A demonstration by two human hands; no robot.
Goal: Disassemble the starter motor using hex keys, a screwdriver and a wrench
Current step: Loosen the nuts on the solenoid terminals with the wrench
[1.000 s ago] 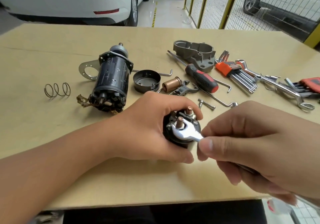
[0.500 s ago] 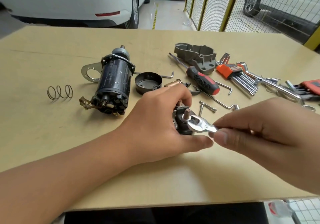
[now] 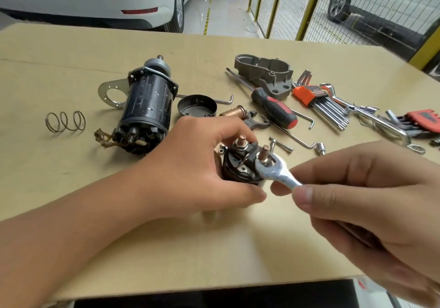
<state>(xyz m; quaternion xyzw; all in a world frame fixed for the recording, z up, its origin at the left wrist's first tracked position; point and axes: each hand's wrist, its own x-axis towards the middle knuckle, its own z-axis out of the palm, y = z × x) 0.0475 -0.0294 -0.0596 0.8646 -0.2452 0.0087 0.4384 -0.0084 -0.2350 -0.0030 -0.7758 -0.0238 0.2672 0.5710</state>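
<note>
1. Plywood table [image 3: 71,200] holds scattered starter motor parts and tools.
2. Left hand [image 3: 190,164] curls its fingers round a black solenoid [image 3: 238,169], gripping it upright near the table's middle; two copper studs stick up from its top.
3. Right hand [image 3: 357,200] pinches the handle of a silver wrench [image 3: 273,168], whose open end sits round the base of the nearer stud.
4. One container, a shallow dark metal cap [image 3: 197,106], lies open side up behind the left hand (nothing visible inside).
5. Black motor body [image 3: 147,107] lies on its side to the left of the cap, with a loose spring [image 3: 65,124] further left.
6. Behind the hands lie a copper plunger [image 3: 232,112], a red-and-black screwdriver [image 3: 273,107], a grey cast housing [image 3: 264,74] and an orange-held set of hex keys [image 3: 321,100].
</note>
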